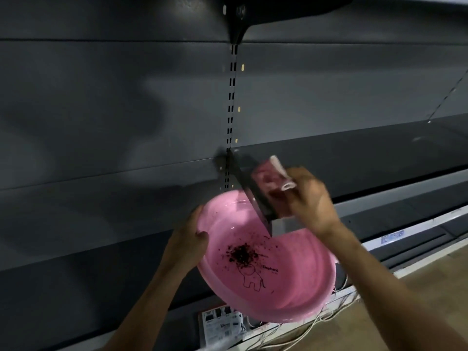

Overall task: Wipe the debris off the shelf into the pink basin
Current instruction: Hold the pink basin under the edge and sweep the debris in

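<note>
Shop, retail aisle. Long run of dark metal display shelving: slotted upright [231, 102] between grey back panels [101, 97], bracket-hung shelf [354, 158], white label strip [392, 239] along the lower front edge. Printed product leaflet [222, 323] and loose cables [316, 323] at the base.

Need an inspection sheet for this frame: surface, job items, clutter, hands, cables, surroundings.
Surface: dark shelf, left end above the pink basin.
Job's things: pink basin tilted under the shelf end, debris piled inside; pink cloth at the shelf's left end.
Clutter: printed leaflet below the basin.
Hands: left hand grips the basin rim; right hand, blurred, holds the cloth.
Cables: white cables below the basin.
Surroundings: dark back panel, slotted upright, tan floor.
</note>
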{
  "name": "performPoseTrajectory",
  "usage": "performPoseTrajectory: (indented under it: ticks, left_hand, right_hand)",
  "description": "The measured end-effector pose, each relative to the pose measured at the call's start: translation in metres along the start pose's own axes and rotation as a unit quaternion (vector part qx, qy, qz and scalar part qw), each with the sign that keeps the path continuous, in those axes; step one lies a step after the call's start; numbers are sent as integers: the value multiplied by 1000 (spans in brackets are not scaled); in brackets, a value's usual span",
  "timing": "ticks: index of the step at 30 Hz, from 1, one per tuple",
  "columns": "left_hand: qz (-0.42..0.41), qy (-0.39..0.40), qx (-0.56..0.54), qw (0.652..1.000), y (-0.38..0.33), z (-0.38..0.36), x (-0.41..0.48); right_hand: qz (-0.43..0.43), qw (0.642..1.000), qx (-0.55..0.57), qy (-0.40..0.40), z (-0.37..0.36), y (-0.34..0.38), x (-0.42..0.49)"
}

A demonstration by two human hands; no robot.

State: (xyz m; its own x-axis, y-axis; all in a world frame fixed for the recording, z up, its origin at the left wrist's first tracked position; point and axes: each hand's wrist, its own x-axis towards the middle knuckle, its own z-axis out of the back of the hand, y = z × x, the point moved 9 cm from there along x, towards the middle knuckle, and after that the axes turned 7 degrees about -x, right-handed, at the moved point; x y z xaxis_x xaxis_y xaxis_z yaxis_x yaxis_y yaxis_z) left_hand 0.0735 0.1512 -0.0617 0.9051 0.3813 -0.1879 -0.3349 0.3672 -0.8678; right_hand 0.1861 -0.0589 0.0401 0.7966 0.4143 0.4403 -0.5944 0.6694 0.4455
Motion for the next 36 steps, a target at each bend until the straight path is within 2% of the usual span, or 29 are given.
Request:
performPoseTrajectory:
  ticks: [7, 10, 13, 16, 21, 27, 34, 36]
  left_hand:
    - [12, 19, 3, 1000, -1, -16, 2]
    - [21, 23, -2, 1000, -2, -23, 2]
    - [28, 22, -2, 999, -4, -29, 4]
    - [32, 25, -4, 999, -5, -36, 7]
    - [26, 27, -17, 999, -8, -43, 8]
    - [33, 19, -27, 999, -5, -38, 7]
    - [29, 13, -33, 999, -4, -30, 10]
    - [38, 10, -39, 998, -2, -27, 14]
  right_hand:
    - [-203, 978, 28, -24, 47, -156, 8]
    - [-247, 965, 86, 12, 45, -204, 2]
    - [-255, 966, 36, -35, 70, -222, 6]
    - [-222, 972, -53, -48, 95, -212, 14]
    - [-101, 979, -168, 58, 61, -191, 5]
    - [-57, 982, -180, 25, 28, -128, -12]
    - [29, 980, -188, 65, -36, -12, -19]
    - [50, 983, -157, 84, -49, 7, -17]
